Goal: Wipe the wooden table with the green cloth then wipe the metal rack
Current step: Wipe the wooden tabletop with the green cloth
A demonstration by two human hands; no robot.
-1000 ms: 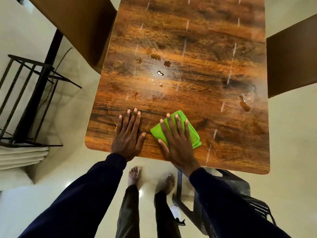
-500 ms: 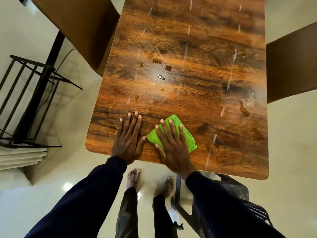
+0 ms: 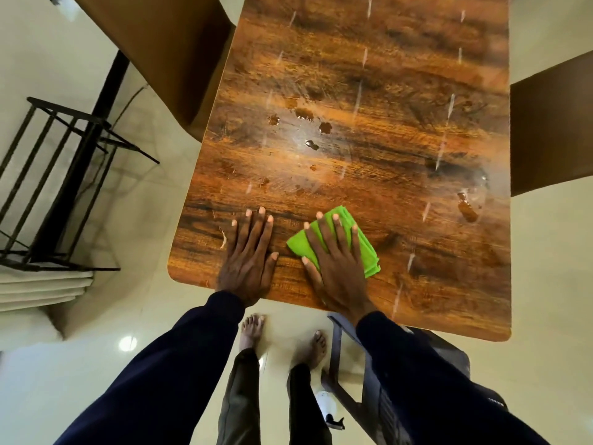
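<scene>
The green cloth (image 3: 369, 256) lies folded close to the near edge of the wooden table (image 3: 369, 123), bare wood stretching far and right of it, pressed under the right hand's (image 3: 337, 268) flat, spread fingers, while the left hand (image 3: 248, 255) rests flat just left, both arms reaching forward.

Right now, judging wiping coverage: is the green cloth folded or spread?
Folded: the green cloth shows stacked layer edges beside the right hand.
</scene>
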